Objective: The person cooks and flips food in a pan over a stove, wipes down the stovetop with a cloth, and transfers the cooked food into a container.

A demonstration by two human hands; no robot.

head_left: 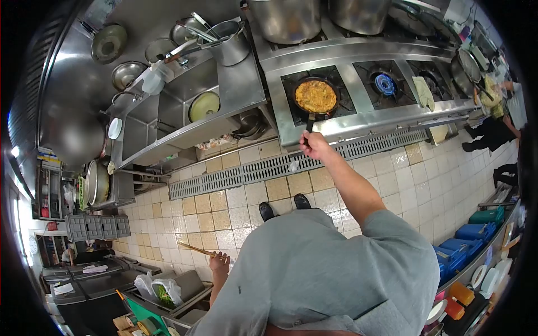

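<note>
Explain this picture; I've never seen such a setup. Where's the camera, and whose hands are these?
There is no machine: a person works with two bare hands. The picture comes from a camera worn on the head, looking forward and down. The right hand grips a pan by its handle; the pan sits on the stove with browned food in it. The left hand, away from the stove, holds what look like chopsticks. A blue flame burns to the pan's right, and a sink is left of the stove.
</note>
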